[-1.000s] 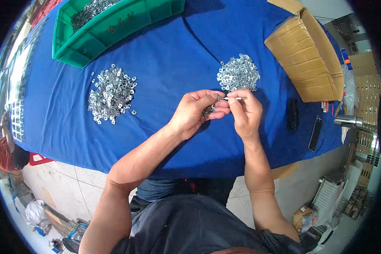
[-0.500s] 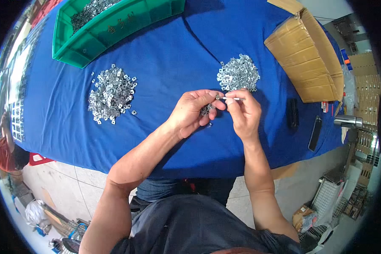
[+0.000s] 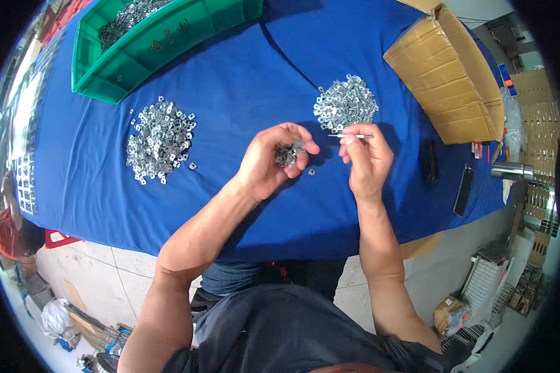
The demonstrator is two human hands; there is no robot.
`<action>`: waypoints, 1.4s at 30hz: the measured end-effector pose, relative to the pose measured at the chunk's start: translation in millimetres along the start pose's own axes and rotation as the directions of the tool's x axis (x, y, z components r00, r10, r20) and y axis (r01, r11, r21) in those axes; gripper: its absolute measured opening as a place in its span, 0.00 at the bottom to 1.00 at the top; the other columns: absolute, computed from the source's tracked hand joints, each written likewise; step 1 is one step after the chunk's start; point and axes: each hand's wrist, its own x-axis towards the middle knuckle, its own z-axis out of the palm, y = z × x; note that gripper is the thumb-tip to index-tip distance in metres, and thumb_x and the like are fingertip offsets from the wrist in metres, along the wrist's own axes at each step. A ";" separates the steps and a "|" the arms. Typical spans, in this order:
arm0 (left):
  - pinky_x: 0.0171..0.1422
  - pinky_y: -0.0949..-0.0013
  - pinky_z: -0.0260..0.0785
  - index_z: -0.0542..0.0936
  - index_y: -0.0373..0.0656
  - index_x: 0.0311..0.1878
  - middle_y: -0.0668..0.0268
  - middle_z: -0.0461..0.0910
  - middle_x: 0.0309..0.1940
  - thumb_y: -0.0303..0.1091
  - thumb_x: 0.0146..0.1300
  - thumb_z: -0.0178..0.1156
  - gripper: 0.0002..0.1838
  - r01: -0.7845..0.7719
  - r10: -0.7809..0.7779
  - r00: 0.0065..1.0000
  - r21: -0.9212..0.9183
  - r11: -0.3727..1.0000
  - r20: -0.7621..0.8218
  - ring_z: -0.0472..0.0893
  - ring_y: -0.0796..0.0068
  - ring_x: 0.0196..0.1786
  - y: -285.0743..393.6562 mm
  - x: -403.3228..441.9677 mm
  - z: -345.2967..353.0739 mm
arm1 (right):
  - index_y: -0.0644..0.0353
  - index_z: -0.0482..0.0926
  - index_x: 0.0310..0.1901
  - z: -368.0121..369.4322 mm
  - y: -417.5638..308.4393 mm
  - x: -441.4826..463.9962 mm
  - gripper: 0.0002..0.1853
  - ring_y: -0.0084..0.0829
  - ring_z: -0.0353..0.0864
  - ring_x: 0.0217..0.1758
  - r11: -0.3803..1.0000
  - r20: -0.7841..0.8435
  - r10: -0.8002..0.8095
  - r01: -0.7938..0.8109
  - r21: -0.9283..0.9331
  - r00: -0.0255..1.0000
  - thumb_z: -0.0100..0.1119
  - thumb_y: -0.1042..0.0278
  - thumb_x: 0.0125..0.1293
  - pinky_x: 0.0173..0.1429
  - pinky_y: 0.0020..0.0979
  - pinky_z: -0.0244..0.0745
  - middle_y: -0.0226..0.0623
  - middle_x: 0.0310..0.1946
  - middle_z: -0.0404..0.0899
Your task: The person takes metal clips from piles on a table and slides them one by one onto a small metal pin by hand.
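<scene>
My left hand point(image 3: 269, 156) is curled round a cluster of small metal clips point(image 3: 287, 154) lying in its palm. To its right, my right hand point(image 3: 368, 160) pinches a thin metal rod-like tool point(image 3: 353, 135) between thumb and fingers. The tool does not touch the left hand. A single clip point(image 3: 312, 172) lies on the blue cloth just right of my left hand. Beyond the right hand is a pile of silvery clips point(image 3: 345, 104). Another pile of clips point(image 3: 160, 140) spreads out on the left.
A green bin point(image 3: 168, 46) holding dark metal parts stands at the back left. At the right are an open cardboard box point(image 3: 445, 78), a black object point(image 3: 429, 163), a dark flat object point(image 3: 463, 190) and a metal cylinder point(image 3: 512, 171). A person point(image 3: 12, 230) is at the far left.
My hands have moved apart, and the tool has come away from the left hand. The loose clip beside the left hand now shows fully. The whole view has shifted slightly.
</scene>
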 end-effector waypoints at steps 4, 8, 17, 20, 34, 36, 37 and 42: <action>0.20 0.75 0.60 0.79 0.36 0.36 0.62 0.79 0.26 0.34 0.66 0.56 0.10 -0.007 0.011 1.000 0.211 0.977 -0.017 0.73 0.77 0.20 8.1 -5.0 5.4 | 0.64 0.78 0.41 -0.4 1.8 1.0 0.04 0.14 0.73 0.25 0.999 -0.009 0.031 -0.030 0.018 0.999 0.54 0.78 0.66 0.28 0.17 0.67 0.30 0.28 0.78; 0.31 0.68 0.72 0.84 0.39 0.40 0.62 0.83 0.28 0.39 0.65 0.63 0.12 -0.316 0.233 0.942 0.879 0.358 0.243 0.81 0.70 0.27 1.1 -6.6 1.9 | 0.64 0.78 0.40 -2.4 3.2 1.9 0.04 0.14 0.73 0.25 0.999 -0.012 0.035 -0.035 0.020 0.999 0.54 0.78 0.66 0.28 0.17 0.66 0.30 0.27 0.78; 0.33 0.59 0.74 0.83 0.49 0.42 0.65 0.79 0.26 0.36 0.61 0.59 0.08 -0.465 -0.040 0.851 0.718 -0.518 0.523 0.82 0.61 0.31 -3.0 -11.4 1.0 | 0.64 0.78 0.39 -5.5 4.0 5.8 0.03 0.17 0.72 0.24 0.995 -0.073 0.066 -0.060 0.079 0.995 0.54 0.77 0.67 0.26 0.19 0.65 0.32 0.26 0.77; 0.32 0.58 0.74 0.82 0.49 0.40 0.64 0.78 0.25 0.35 0.62 0.59 0.07 -0.481 -0.024 0.832 0.700 -0.527 0.554 0.82 0.60 0.30 -3.6 -8.7 -1.0 | 0.64 0.77 0.40 -7.7 6.9 6.4 0.03 0.17 0.72 0.24 0.994 -0.086 0.049 -0.040 0.101 0.995 0.54 0.77 0.67 0.26 0.19 0.65 0.32 0.25 0.76; 0.18 0.81 0.55 0.76 0.38 0.39 0.68 0.76 0.23 0.33 0.69 0.55 0.07 0.019 -0.004 0.997 0.180 0.983 -0.079 0.66 0.84 0.18 0.1 -1.7 6.5 | 0.65 0.77 0.39 -1.2 2.7 -0.3 0.03 0.14 0.73 0.25 0.999 0.038 -0.020 0.021 -0.034 0.999 0.56 0.78 0.65 0.29 0.17 0.67 0.28 0.28 0.78; 0.17 0.81 0.57 0.76 0.38 0.38 0.64 0.80 0.26 0.30 0.67 0.57 0.05 -0.004 0.016 0.996 0.140 0.990 -0.087 0.70 0.84 0.18 -1.7 -1.0 6.1 | 0.65 0.78 0.38 0.0 5.6 -0.8 0.03 0.17 0.75 0.26 0.986 0.086 -0.083 0.094 -0.134 0.993 0.57 0.79 0.64 0.29 0.20 0.69 0.31 0.29 0.79; 0.17 0.81 0.57 0.76 0.38 0.38 0.64 0.80 0.26 0.30 0.67 0.57 0.05 -0.003 0.015 0.996 0.136 0.991 -0.089 0.70 0.84 0.18 -1.6 -1.3 6.8 | 0.64 0.78 0.38 3.0 6.2 -0.1 0.03 0.18 0.75 0.26 0.974 0.108 -0.132 0.149 -0.169 0.985 0.58 0.79 0.63 0.29 0.21 0.70 0.32 0.30 0.79; 0.17 0.80 0.58 0.76 0.38 0.37 0.60 0.83 0.29 0.28 0.66 0.56 0.04 -0.015 0.025 0.996 0.125 0.992 -0.080 0.71 0.82 0.17 -0.7 -1.7 6.9 | 0.63 0.78 0.37 8.6 0.9 1.5 0.02 0.20 0.75 0.25 0.916 0.174 -0.252 0.293 -0.273 0.952 0.59 0.79 0.63 0.27 0.22 0.68 0.34 0.30 0.80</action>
